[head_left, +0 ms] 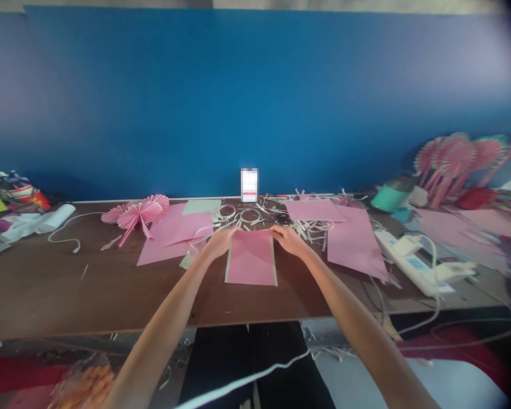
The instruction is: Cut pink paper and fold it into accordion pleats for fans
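Head view: a see-through plastic bag [79, 369] at lower left's got orange lumps [94, 387] in it. Dead centre, the left hand [222, 241] and right hand [288, 240] each pinch a far corner of a flat pink paper sheet [251, 258] with pale side strips [274, 261]. Pleated pink paper fans [138, 215] sit mid-left. Brown tabletop [111, 301] shows between sheet and near edge [89, 332].

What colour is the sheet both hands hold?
The sheet is pink with pale side edges, best seen in the head view.

Bare forearms [166, 321] converge forward, the left hand [223, 240] and right hand [288, 238] level, apart, each pinching.
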`<state>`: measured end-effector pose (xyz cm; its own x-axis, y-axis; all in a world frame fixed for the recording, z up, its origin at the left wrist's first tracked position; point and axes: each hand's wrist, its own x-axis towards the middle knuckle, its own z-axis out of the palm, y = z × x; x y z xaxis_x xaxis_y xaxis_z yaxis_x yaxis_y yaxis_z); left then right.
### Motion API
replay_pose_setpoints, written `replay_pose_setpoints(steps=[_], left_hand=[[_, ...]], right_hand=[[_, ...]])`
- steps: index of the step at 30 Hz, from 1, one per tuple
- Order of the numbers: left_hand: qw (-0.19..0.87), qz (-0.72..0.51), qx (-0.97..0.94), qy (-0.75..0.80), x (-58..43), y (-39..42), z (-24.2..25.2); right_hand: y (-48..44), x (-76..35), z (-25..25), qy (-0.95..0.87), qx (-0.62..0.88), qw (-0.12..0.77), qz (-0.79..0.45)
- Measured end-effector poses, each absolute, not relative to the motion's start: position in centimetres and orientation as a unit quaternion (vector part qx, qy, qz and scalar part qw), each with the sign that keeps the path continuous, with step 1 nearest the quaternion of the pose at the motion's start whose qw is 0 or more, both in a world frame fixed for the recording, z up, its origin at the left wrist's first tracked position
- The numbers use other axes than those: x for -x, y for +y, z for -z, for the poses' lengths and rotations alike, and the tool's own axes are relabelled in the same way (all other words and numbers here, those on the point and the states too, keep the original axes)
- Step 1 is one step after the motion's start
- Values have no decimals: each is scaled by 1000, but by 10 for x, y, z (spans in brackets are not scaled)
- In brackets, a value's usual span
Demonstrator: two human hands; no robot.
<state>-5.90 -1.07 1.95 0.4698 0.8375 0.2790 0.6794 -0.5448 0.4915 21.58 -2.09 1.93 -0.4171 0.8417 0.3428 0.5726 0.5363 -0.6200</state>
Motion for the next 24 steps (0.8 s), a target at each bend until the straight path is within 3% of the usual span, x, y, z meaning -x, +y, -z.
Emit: replay_pose_setpoints(steps=[8, 17, 24], left_hand=[[127, -295, -833, 450, 54, -11, -15], [278, -394, -755, 444, 51, -6, -9], [345, -440, -702, 441, 49, -4, -9]], right_hand=[[-24, -209, -17, -766, 431, 394, -270], [-16, -209, -6, -781, 441, 366, -247], [-13, -215, -9, -731, 424, 415, -337]])
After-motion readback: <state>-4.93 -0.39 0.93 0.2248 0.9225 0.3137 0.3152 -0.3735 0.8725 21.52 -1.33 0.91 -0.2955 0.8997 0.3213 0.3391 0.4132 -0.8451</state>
